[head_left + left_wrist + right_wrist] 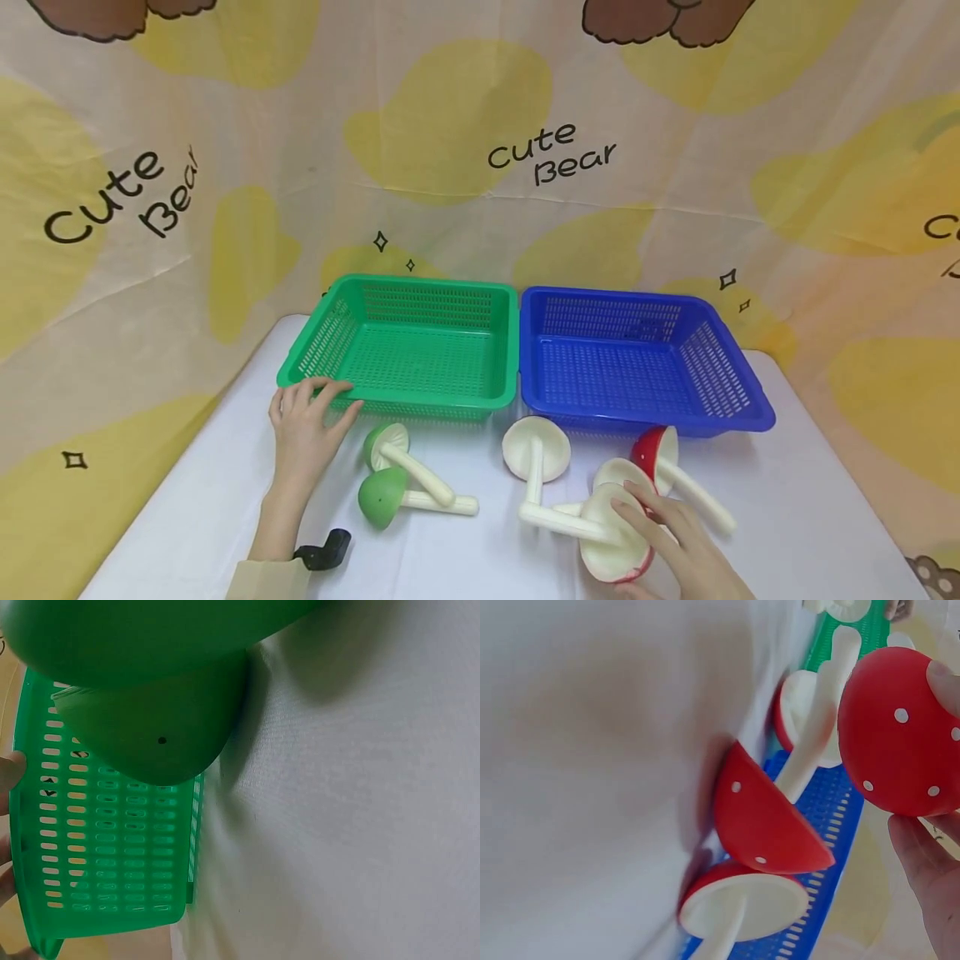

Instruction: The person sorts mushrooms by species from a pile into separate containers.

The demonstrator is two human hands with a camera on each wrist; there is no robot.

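My right hand (686, 542) holds a toy mushroom by its red, white-spotted cap (900, 735), fingers on the pale underside and thumb at the lower edge. Its white stem (562, 521) points left in the head view. Partly hidden behind it lies a second red mushroom (769, 817); a third (656, 458) leans beside that one, stem toward the lower right. Another mushroom (536, 450) shows its white underside further left. My left hand (303, 429) rests with relaxed fingers on the front left rim of the green basket (405, 406), just left of two green mushrooms (382, 497).
A blue basket (645, 417) stands against the green one's right side, near the back of the white-covered table (435, 558). Behind both hangs a patterned cloth (450, 125). A black wrist device (326, 552) sits by my left cuff.
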